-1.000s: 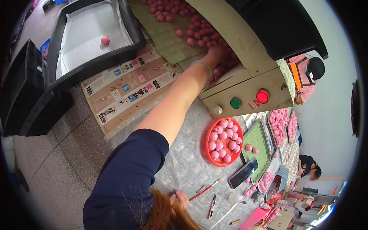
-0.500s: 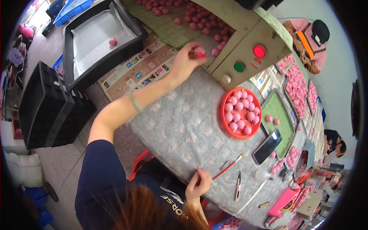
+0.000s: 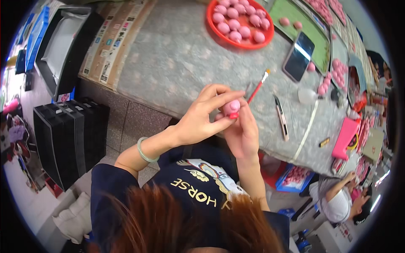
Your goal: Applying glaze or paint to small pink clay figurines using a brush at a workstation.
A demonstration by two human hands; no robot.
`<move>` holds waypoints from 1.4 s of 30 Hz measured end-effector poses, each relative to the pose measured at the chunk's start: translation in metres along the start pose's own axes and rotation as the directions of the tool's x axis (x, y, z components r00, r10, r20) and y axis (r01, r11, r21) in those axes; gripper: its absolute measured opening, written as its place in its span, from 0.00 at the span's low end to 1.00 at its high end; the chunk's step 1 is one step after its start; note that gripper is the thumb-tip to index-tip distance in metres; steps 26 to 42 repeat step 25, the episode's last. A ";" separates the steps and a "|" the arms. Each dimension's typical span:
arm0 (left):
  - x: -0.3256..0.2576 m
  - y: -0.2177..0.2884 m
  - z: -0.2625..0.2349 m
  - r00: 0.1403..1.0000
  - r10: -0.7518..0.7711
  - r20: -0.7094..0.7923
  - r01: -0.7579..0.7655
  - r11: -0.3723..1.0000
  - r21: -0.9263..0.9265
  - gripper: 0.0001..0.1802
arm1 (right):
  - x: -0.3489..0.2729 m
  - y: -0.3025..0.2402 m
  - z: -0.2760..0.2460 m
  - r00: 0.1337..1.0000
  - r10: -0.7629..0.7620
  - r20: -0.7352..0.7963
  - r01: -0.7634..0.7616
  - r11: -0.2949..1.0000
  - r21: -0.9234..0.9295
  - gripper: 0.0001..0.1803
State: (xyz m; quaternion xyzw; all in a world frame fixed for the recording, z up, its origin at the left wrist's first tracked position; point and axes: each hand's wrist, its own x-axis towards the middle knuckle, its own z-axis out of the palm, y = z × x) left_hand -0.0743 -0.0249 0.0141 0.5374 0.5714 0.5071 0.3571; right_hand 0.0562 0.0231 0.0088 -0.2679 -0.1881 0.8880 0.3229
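Both of my hands meet over the near edge of the cloth-covered table. Between the fingertips of my left hand (image 3: 197,116) is a small pink figurine (image 3: 233,108), round on top with a bright red piece at its lower end. My right hand (image 3: 244,134) closes in from the other side, its fingers curled against the figurine and partly hidden behind it. A red-handled paintbrush (image 3: 257,87) lies just beyond my right fingers. Farther off, a round red tray (image 3: 225,41) holds several similar pink balls.
On the table (image 3: 168,63) to the right lie a phone (image 3: 298,57), a slim cutter (image 3: 281,118) and a pink tool (image 3: 346,139). A green-lined tray (image 3: 303,12) holds two pink balls. Black crates (image 3: 69,135) stand on the floor at left. Another person (image 3: 337,198) sits at lower right.
My left hand has come back from beside the machine with the pink figurine. My right hand has risen from the table edge to join it. The view has shifted nearer to my body.
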 end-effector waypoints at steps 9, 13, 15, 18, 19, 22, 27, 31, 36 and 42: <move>-0.006 -0.005 0.058 0.998 0.065 0.016 -0.065 0.998 0.022 0.23 | -0.034 -0.020 -0.045 0.988 0.153 0.029 -0.155 0.952 0.266 0.17; -0.008 -0.008 0.066 0.992 0.124 -0.012 -0.124 0.992 -0.007 0.21 | -0.039 -0.021 -0.050 0.986 0.166 0.018 -0.165 0.950 0.267 0.16; -0.008 -0.009 0.066 0.986 0.167 -0.030 -0.167 0.986 -0.009 0.20 | -0.040 -0.021 -0.050 0.986 0.166 0.018 -0.165 0.949 0.267 0.16; -0.009 -0.011 0.066 0.982 0.184 -0.039 -0.185 0.983 -0.007 0.20 | -0.041 -0.019 -0.049 0.985 0.171 0.023 -0.170 0.943 0.287 0.16; -0.009 -0.013 0.066 0.983 0.181 -0.035 -0.181 0.983 -0.007 0.20 | -0.041 -0.018 -0.049 0.986 0.165 0.009 -0.161 0.944 0.289 0.16; -0.011 -0.018 0.068 0.981 0.191 -0.027 -0.191 0.981 -0.013 0.21 | -0.039 -0.015 -0.053 0.990 0.144 0.001 -0.138 0.945 0.296 0.16; -0.011 -0.017 0.075 0.997 0.059 -0.042 -0.061 0.996 -0.064 0.22 | -0.033 -0.016 -0.065 0.995 0.077 0.059 -0.089 0.971 0.221 0.16; -0.011 -0.017 0.075 0.997 0.059 -0.042 -0.061 0.996 -0.064 0.22 | -0.033 -0.016 -0.065 0.995 0.077 0.059 -0.089 0.971 0.221 0.16; -0.011 -0.017 0.075 0.997 0.059 -0.042 -0.061 0.996 -0.064 0.22 | -0.033 -0.016 -0.065 0.995 0.077 0.059 -0.089 0.971 0.221 0.16; -0.011 -0.017 0.075 0.997 0.059 -0.042 -0.061 0.996 -0.064 0.22 | -0.033 -0.016 -0.065 0.995 0.077 0.059 -0.089 0.971 0.221 0.16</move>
